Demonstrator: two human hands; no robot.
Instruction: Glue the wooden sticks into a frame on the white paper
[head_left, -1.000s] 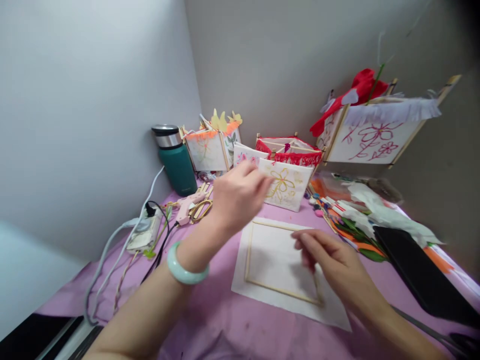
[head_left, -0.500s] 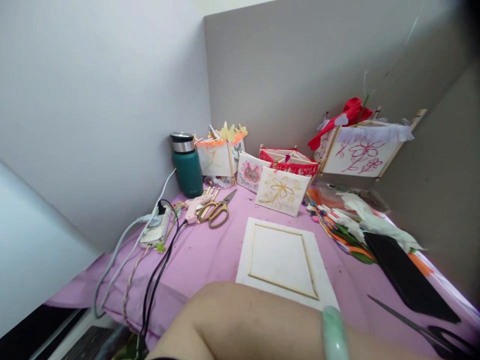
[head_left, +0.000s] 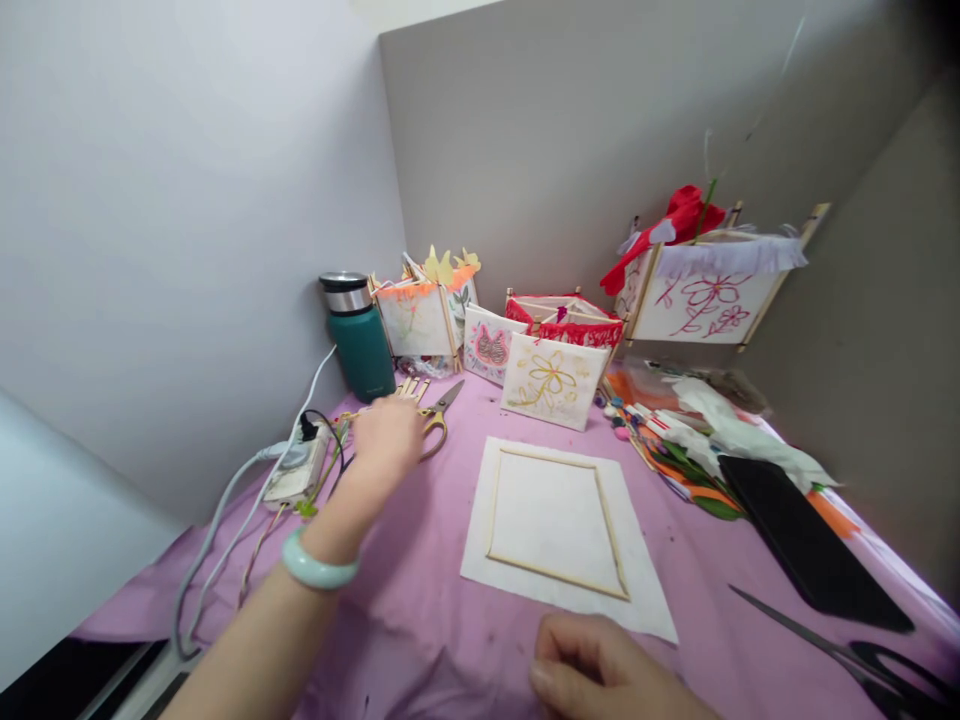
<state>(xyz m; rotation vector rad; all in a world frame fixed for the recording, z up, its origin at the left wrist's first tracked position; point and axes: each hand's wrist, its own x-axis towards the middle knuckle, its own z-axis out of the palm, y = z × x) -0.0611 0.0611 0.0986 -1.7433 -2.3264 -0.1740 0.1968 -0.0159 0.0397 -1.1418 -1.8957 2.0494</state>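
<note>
My left hand (head_left: 388, 440), with a pale green bangle on its wrist, reaches over the spot beside the gold-handled scissors (head_left: 442, 408); its fingers are hidden behind the back of the hand, and whatever they touch cannot be made out. At the bottom edge, my right hand (head_left: 592, 668) is curled, thumb near the fingers, with nothing seen in it. Just beyond it a white sheet (head_left: 474, 540) lies flat on the purple cloth (head_left: 420, 560), with a thin stick frame (head_left: 555, 577) resting on it.
A teal bottle (head_left: 362, 350) stands back left, near a power strip (head_left: 294, 478) with cables. Decorated lanterns (head_left: 416, 320) and a flower card (head_left: 553, 383) stand behind. On the right lie a black phone-like slab (head_left: 810, 545), black scissors (head_left: 847, 655) and craft materials (head_left: 697, 450).
My left hand has come into view over the place where the pink glue gun lay, which is now covered. The forearm across the front has gone, and my right hand now shows there. The view has shifted slightly.
</note>
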